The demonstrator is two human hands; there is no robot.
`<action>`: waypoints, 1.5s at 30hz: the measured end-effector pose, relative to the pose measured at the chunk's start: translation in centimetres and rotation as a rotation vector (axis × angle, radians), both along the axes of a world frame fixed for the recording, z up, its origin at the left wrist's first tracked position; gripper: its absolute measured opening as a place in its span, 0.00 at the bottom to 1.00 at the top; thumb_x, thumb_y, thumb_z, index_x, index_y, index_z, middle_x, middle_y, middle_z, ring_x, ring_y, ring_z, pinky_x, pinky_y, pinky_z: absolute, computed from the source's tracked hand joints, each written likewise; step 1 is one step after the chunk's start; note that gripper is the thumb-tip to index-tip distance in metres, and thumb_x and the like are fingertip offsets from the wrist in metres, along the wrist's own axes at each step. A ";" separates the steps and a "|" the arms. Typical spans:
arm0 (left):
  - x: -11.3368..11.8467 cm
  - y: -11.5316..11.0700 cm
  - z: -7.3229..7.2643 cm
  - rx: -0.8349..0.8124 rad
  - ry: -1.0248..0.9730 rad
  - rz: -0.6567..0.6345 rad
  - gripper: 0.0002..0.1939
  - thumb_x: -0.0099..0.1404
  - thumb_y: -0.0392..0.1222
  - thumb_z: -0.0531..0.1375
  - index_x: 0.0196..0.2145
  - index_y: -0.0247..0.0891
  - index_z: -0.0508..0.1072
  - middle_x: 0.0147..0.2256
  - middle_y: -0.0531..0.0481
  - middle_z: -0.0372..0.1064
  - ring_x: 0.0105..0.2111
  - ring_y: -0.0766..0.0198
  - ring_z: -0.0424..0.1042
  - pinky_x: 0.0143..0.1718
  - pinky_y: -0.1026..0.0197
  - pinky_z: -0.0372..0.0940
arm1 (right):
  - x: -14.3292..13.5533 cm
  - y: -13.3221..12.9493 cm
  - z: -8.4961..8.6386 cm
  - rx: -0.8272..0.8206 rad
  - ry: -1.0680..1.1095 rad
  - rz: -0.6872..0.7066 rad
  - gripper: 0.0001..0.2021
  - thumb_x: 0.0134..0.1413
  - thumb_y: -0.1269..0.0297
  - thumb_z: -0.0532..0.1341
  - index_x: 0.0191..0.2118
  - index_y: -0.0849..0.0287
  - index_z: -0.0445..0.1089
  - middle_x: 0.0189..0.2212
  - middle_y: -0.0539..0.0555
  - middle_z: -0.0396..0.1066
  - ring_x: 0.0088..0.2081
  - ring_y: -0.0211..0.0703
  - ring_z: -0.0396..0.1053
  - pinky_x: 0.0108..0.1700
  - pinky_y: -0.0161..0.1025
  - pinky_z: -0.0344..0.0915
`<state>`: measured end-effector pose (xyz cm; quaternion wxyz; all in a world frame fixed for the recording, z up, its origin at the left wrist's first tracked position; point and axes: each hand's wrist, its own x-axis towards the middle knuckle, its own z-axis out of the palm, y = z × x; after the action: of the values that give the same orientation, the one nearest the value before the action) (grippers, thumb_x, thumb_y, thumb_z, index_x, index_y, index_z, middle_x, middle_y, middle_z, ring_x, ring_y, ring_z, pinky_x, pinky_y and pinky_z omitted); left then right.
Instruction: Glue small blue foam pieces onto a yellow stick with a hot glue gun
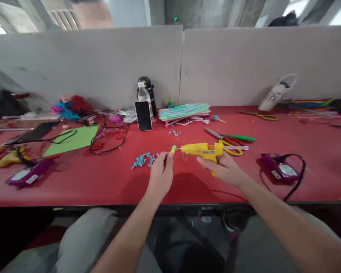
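Note:
My right hand [222, 167] is wrapped round the handle of a yellow hot glue gun [200, 149], its nozzle pointing left. A clear glue stick [238, 148] pokes out of the gun's back end. Between the thumb and fingertips of my left hand [162, 170] is a small yellow and light-blue piece [174, 148], too small to name. The nozzle tip is at this piece; whether they touch I cannot tell. Beside my left hand, small blue pieces [142, 160] lie scattered on the red tabletop [108, 178].
Behind the gun lie scissors [213, 133] and green-handled pliers [241, 137]. A phone [143, 116] leans on a bottle, near a bundle of pastel pipe cleaners [184, 112]. Purple corded boxes [280, 167] [31, 173] stand right and left. A grey partition [102, 68] closes the back.

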<state>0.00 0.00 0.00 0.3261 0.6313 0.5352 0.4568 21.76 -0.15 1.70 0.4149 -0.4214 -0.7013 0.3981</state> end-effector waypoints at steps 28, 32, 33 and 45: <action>0.3 -0.3 0.1 -0.018 0.000 -0.014 0.18 0.74 0.52 0.48 0.31 0.38 0.64 0.25 0.57 0.57 0.26 0.68 0.58 0.29 0.64 0.52 | -0.2 0.0 1.0 0.088 -0.107 -0.019 0.08 0.64 0.60 0.58 0.41 0.57 0.72 0.31 0.49 0.70 0.33 0.39 0.66 0.39 0.36 0.65; 0.4 -0.4 0.2 -0.021 -0.001 -0.011 0.19 0.74 0.52 0.48 0.30 0.38 0.62 0.25 0.56 0.57 0.26 0.68 0.58 0.29 0.64 0.52 | -0.2 -0.1 1.2 0.103 -0.120 -0.028 0.10 0.64 0.58 0.57 0.42 0.57 0.72 0.31 0.49 0.70 0.32 0.40 0.66 0.38 0.37 0.65; 0.4 -0.4 0.2 -0.022 -0.003 -0.013 0.19 0.74 0.52 0.48 0.29 0.39 0.62 0.25 0.57 0.56 0.26 0.68 0.58 0.29 0.64 0.52 | -0.2 -0.1 1.2 0.107 -0.126 -0.034 0.10 0.64 0.58 0.57 0.42 0.57 0.72 0.31 0.50 0.71 0.32 0.40 0.66 0.37 0.37 0.65; 0.4 -0.7 0.3 -0.033 -0.059 -0.034 0.18 0.74 0.53 0.48 0.33 0.38 0.65 0.24 0.56 0.56 0.25 0.68 0.57 0.28 0.64 0.52 | 1.2 0.9 0.5 0.134 -0.276 -0.146 0.13 0.63 0.53 0.58 0.34 0.57 0.71 0.26 0.49 0.68 0.27 0.40 0.63 0.30 0.36 0.63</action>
<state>0.42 -0.71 0.32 0.3600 0.6209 0.5221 0.4607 22.96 0.71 2.18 0.3696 -0.4931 -0.7442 0.2575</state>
